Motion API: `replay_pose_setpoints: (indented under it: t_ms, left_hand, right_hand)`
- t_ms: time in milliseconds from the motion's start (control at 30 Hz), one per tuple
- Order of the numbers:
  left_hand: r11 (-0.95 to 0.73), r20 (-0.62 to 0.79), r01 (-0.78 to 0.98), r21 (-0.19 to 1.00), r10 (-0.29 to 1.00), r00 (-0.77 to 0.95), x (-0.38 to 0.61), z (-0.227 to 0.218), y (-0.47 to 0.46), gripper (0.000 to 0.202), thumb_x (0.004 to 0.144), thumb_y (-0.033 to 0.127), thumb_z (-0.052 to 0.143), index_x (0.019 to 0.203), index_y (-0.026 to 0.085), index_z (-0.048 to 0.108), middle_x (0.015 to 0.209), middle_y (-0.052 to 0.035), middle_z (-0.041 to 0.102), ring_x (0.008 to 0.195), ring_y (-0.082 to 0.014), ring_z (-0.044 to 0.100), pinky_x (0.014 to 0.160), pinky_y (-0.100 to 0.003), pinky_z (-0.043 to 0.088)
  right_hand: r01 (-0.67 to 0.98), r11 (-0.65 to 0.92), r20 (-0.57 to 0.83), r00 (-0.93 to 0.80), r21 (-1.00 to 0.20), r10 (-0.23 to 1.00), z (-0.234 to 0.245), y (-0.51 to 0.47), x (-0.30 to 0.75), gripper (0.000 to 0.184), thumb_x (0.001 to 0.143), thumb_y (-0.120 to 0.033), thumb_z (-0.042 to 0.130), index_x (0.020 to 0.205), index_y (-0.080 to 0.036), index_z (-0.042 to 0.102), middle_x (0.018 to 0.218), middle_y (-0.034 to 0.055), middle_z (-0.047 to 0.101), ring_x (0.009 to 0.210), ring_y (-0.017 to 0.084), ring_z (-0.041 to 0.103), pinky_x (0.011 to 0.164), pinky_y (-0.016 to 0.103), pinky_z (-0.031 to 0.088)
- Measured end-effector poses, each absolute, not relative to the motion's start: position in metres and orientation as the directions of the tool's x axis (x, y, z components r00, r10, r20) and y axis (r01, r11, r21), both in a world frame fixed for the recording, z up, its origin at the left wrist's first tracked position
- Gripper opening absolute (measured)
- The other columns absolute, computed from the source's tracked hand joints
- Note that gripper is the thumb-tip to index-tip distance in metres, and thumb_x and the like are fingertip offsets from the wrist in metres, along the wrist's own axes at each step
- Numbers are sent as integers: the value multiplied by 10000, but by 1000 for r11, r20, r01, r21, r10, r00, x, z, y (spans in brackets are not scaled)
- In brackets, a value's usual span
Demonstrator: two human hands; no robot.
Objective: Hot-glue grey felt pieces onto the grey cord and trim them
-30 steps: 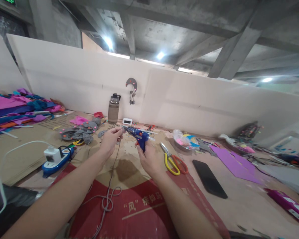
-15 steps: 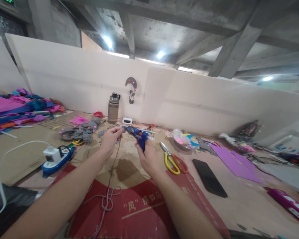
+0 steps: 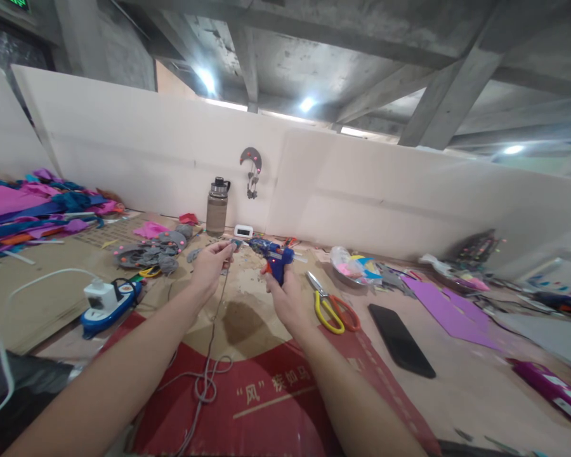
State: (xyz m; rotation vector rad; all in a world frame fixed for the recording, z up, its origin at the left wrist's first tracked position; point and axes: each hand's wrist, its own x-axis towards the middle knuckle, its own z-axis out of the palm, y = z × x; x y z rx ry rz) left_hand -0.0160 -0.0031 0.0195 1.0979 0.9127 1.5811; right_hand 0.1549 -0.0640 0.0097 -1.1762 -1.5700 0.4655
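Observation:
My right hand (image 3: 287, 295) is wrapped round the handle of a blue glue gun (image 3: 276, 259), whose nozzle points left. A clear glue stick juts from its back end. Pinched in the fingers of my left hand (image 3: 212, 263) is a small grey piece (image 3: 236, 243), close to the nozzle tip; its exact shape is too small to make out. A grey cord (image 3: 213, 336) runs down from below my left hand and lies in loops on the red and brown cardboard (image 3: 266, 412).
Scissors (image 3: 327, 304) and a black phone (image 3: 400, 339) lie right of my right arm. A blue power strip (image 3: 109, 312) sits at left, near grey felt pieces (image 3: 155, 251). Behind stand a water bottle (image 3: 217, 209) and a white board (image 3: 342, 184), where a grey moon ornament (image 3: 251, 158) hangs.
My right hand has drawn the glue gun a little to the right, away from the small grey piece. My left hand has barely moved.

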Motion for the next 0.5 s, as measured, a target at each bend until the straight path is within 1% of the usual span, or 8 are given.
replay_pose_setpoints:
  t_ms: [100,167,200,233,333,400,433,500]
  left_hand:
    - [-243,215,-300,922,969,-122,-16,20,-3,347,552,418,759,720,139,641,701,-17,613,485,-43,433,409,-177,256]
    - [-242,217,-300,923,969,-115,-15,19,-3,328,569,404,751,720,139,630,684,-13,595,489,-47,433,413,-174,264]
    - [-244,221,-296,923,969,-112,-15,19,-3,316,577,396,747,713,140,621,666,-7,582,490,-50,431,416,-173,269]
    - [-251,229,-288,924,967,-109,-14,18,-3,301,585,388,740,702,143,612,641,2,564,489,-53,428,421,-173,272]
    - [-301,279,-213,930,952,-127,-13,16,-3,241,624,362,706,681,157,594,569,31,509,470,-59,395,430,-182,274]
    - [-358,341,-105,928,928,-148,-12,15,-6,201,653,352,676,703,169,610,566,33,511,474,-71,392,446,-196,289]
    - [-392,383,-32,919,911,-155,-12,16,-8,185,667,348,662,721,175,623,584,27,530,491,-80,409,463,-204,305]
    - [-460,478,139,877,864,-157,-10,17,-14,156,694,333,635,746,186,644,626,11,569,542,-103,456,514,-221,339]
  right_hand:
    - [261,368,405,106,-892,908,2,-50,161,177,783,-327,470,888,-190,505,639,-25,553,571,137,528,581,257,425]
    - [200,313,338,104,-929,936,-6,-39,167,193,771,-356,470,866,-189,489,615,-38,529,556,132,522,561,251,418]
    - [226,276,304,99,-934,948,-11,-34,170,197,768,-362,468,858,-187,489,625,-33,535,561,134,526,558,250,414]
    - [297,241,280,96,-924,955,-15,-29,172,190,761,-358,473,840,-186,494,635,-24,545,569,137,528,558,251,408]
    - [585,180,279,82,-791,957,-26,-21,181,115,722,-293,522,757,-184,512,674,18,579,632,159,551,596,263,398]
    - [717,167,336,99,-677,936,-31,-20,186,102,679,-250,576,675,-189,494,684,52,584,703,184,568,642,280,401]
    - [745,183,390,112,-641,914,-31,-21,188,136,661,-240,601,638,-194,475,685,68,579,740,200,571,663,293,403]
    - [744,278,518,106,-607,849,-28,-25,191,194,664,-257,621,604,-202,444,700,95,568,804,229,565,692,319,406]
